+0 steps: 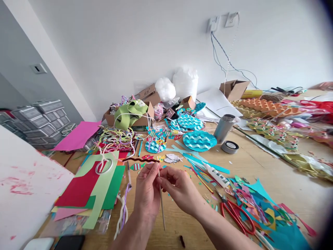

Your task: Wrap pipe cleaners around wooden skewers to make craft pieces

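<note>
In the head view my left hand (147, 189) is closed, its thumb and fingers pinching a thin stick (162, 211) near the upper end. A dark red fuzzy pipe cleaner (142, 160) runs leftward from the stick's top, above my left fingertips. My right hand (180, 189) is also closed, its thumb and fingertips pressed at the stick just below the top. The fingers hide where pipe cleaner and stick meet. Behind the hands lie paper fish cutouts (173, 158) and a round blue wavy paper piece (199, 141).
Red-handled scissors (238, 217) and a white glue bottle (217, 176) lie to the right, beside paper scraps (270, 215). Coloured paper sheets (78, 189) are stacked left, with a tape ring (104, 166) on top. A metal cup (225, 128) and dark tape roll (230, 147) stand farther back.
</note>
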A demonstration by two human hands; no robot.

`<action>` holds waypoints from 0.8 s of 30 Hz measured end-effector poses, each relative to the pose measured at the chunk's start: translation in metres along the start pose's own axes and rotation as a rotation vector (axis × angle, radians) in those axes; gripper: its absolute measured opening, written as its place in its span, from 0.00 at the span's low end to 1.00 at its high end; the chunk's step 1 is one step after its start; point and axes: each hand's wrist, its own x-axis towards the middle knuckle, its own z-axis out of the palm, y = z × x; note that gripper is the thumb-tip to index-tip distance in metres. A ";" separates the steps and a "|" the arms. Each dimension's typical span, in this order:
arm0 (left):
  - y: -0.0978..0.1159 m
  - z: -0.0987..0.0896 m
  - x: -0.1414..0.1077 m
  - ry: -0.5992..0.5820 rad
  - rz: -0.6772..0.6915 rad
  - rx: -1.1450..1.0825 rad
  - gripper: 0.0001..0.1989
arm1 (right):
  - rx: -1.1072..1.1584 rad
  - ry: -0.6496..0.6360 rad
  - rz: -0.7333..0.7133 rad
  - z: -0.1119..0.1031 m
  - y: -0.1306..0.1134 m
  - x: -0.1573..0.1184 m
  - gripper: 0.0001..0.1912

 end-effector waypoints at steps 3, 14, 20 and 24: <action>0.002 0.001 0.000 -0.074 -0.001 0.017 0.07 | 0.080 -0.019 -0.038 -0.007 -0.004 0.000 0.12; 0.020 -0.008 0.008 -0.261 0.037 0.161 0.12 | 0.217 -0.243 -0.001 -0.048 -0.014 0.001 0.15; 0.029 -0.013 0.007 -0.265 0.149 0.479 0.13 | -0.061 -0.358 0.031 -0.058 -0.019 0.000 0.16; 0.034 -0.016 0.006 -0.269 0.220 0.739 0.12 | -0.235 -0.377 0.046 -0.064 -0.019 -0.001 0.15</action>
